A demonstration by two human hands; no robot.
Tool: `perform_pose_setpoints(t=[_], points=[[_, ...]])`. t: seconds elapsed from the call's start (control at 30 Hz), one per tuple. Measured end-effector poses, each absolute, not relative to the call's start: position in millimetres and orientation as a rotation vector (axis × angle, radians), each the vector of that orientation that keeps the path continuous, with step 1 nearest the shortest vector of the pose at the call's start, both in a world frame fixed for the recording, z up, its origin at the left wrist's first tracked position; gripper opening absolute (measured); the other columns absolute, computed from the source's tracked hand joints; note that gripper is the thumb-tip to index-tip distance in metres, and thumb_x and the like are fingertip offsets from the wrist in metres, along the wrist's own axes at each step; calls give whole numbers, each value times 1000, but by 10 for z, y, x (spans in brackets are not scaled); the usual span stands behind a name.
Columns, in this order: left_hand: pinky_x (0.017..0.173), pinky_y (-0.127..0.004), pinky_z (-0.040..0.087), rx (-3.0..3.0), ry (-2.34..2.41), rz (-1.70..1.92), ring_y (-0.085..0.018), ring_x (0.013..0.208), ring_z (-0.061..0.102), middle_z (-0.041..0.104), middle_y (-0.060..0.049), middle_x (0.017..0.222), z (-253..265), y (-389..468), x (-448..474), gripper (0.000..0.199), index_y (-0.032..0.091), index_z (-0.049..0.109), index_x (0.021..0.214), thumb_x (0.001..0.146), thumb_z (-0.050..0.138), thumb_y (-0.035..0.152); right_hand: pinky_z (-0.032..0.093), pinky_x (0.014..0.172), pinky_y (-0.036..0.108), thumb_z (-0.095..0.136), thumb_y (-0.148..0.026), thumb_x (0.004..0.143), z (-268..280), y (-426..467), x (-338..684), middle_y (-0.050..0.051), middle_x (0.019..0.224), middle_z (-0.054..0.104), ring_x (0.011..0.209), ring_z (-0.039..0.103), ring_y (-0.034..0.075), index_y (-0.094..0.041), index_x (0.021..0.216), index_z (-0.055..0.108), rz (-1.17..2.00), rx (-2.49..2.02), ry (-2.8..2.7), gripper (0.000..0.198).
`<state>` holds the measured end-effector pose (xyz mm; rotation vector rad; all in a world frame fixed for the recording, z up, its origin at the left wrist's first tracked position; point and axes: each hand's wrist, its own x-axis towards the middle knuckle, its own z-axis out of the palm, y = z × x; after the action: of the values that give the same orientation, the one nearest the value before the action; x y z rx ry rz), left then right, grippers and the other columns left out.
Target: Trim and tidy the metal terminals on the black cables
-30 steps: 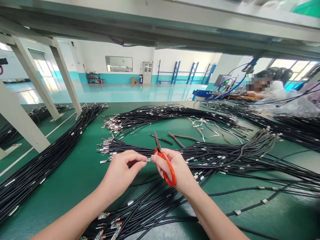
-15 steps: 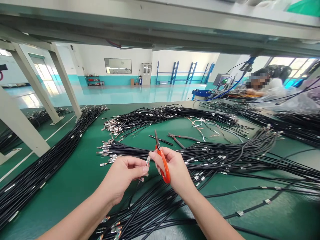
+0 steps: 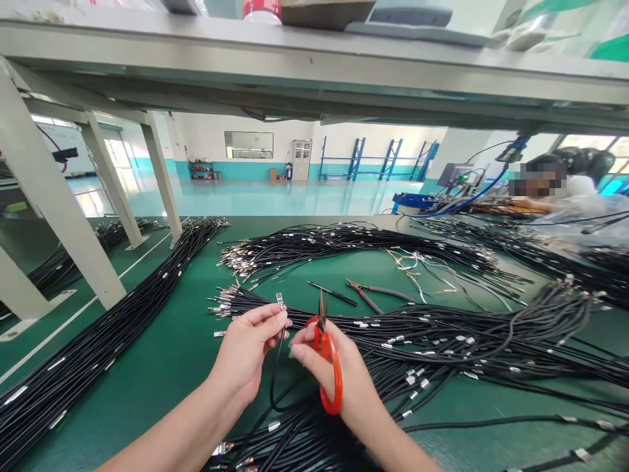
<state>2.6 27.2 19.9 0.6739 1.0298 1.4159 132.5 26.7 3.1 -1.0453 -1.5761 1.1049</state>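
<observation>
My left hand (image 3: 253,344) is closed in a pinch on the end of a black cable (image 3: 274,380), just below its small metal-and-clear connector (image 3: 280,300). The connector points up past the fingertips, and the cable hangs down in a curve. My right hand (image 3: 339,367) holds red-handled scissors (image 3: 337,387) with the blades pointing up and slightly parted. Its thumb and index finger are apart, close to the left fingertips but not touching the connector. Below both hands lies a bundle of black cables (image 3: 304,432) with coloured wire ends.
More cable bundles (image 3: 344,236) lie across the green table (image 3: 162,354). Red-and-grey pliers (image 3: 368,295) and a black pen-like tool (image 3: 331,293) lie beyond my hands. Loose stripped wires (image 3: 417,262) are near them. A shelf beam (image 3: 314,72) crosses overhead. A co-worker (image 3: 545,180) sits at back right.
My right hand has drawn back from the connector and down, with the scissors. The left hand now holds the connector upright and exposed. The view has tilted up and turned slightly left.
</observation>
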Motion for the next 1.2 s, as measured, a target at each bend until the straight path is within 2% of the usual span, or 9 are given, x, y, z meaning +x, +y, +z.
perform_pose_setpoints(t=[0.07,0.17,0.23,0.37,0.63,0.73,0.93,1.07,1.2], points=[[44,-16,35,662,1035,1422,-6,50,49,61,-2,64,157,240,84,23,11,65,79,60,72,19,43,64,25,62,-28,68,-2,231,1231,-1,71,56,65,54,14,-17,75,48,1279,-981,-1449,19],[36,-19,31,718,988,1360,-7,42,43,57,1,57,121,192,150,20,13,63,79,64,68,25,43,58,25,61,-26,68,-26,199,1157,-4,61,50,55,51,12,-18,74,43,1429,-935,-1297,20],[40,-20,34,818,992,1374,-9,48,47,60,-1,62,136,185,149,17,14,64,78,66,67,25,40,55,23,59,-23,68,3,186,1156,-5,58,47,53,47,10,-18,74,41,1452,-935,-1291,20],[55,-19,37,1053,1133,1467,-8,62,48,61,-1,71,239,234,57,13,14,65,75,69,65,26,34,52,21,56,-16,64,122,155,1188,-6,59,42,52,39,8,-18,70,41,1374,-1015,-1404,17],[48,-21,27,1259,1144,1302,-7,50,32,43,5,52,300,276,-54,22,14,59,62,73,60,33,33,52,20,48,-10,66,27,179,1222,-6,63,37,55,34,8,-19,71,39,1286,-989,-1611,13],[47,-21,26,1279,1095,1266,-7,49,32,44,4,53,297,270,-58,23,14,56,60,73,58,33,31,51,19,45,-6,65,-26,190,1250,-6,65,36,55,32,7,-19,73,39,1264,-960,-1647,16],[47,-21,32,1419,1187,1201,-8,47,40,52,2,57,324,295,-88,14,14,59,66,73,56,25,26,45,17,42,-2,59,48,131,1267,-7,61,34,51,28,7,-20,73,38,1139,-1012,-1773,23],[49,-22,34,1445,1185,1128,-9,49,44,53,1,57,347,315,-124,17,14,59,66,72,58,29,26,44,17,44,-4,64,68,108,1275,-7,60,37,50,28,7,-20,74,40,952,-991,-1901,19],[47,-20,31,1234,1123,1239,-8,49,42,52,1,57,308,308,-114,19,13,59,66,70,61,31,31,45,18,51,-21,74,55,195,1360,-5,59,42,49,35,8,-20,73,40,765,-1076,-1883,12]])
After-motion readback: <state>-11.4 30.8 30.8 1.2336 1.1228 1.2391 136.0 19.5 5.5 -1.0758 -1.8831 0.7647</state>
